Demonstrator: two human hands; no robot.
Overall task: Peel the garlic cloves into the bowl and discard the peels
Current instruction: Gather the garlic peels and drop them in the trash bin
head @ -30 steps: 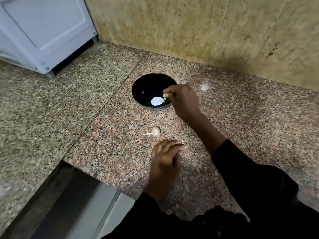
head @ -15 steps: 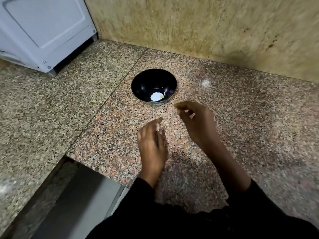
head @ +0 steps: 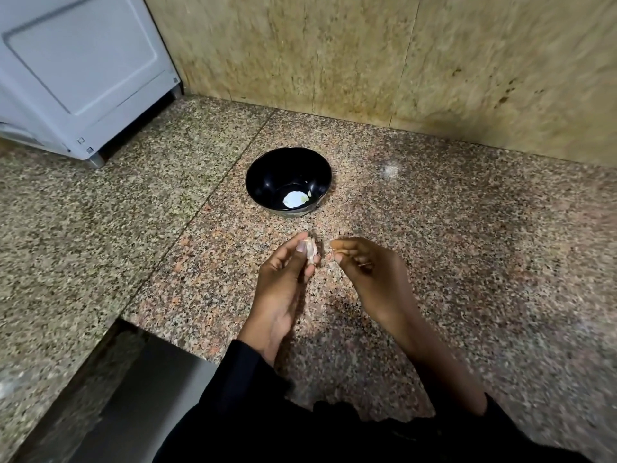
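Speckled granite, pink and grey and polished, makes up the countertop [head: 450, 262], with a thin seam running diagonally just left of the black bowl [head: 263, 182]. That bowl is round, glossy and deep; it sits on the stone near the back, and a pale, smooth peeled garlic clove [head: 293, 199] lies at its bottom with a small light scrap beside it. Behind the bowl rises a mottled tan stone wall [head: 367, 61], meeting the counter in a straight line. To the bowl's far left stands a white appliance [head: 80, 68] with a recessed panel and a squared lower corner, raised slightly off the stone on a short foot.

In front of the bowl, the left hand [head: 280, 289] pinches an unpeeled garlic clove [head: 311, 250] between thumb and fingertips; its papery skin looks pale and a little pinkish. The right hand [head: 374, 279] hovers just beside that clove, apart from it, its fingers loosely curled and its thumb and forefinger drawn close; whether they hold a bit of peel is too blurred to tell. Black sleeves cover both forearms.

Bare stone spreads wide to the bowl's right. Left and nearer than the bowl, the counter's front edge steps back in a square notch
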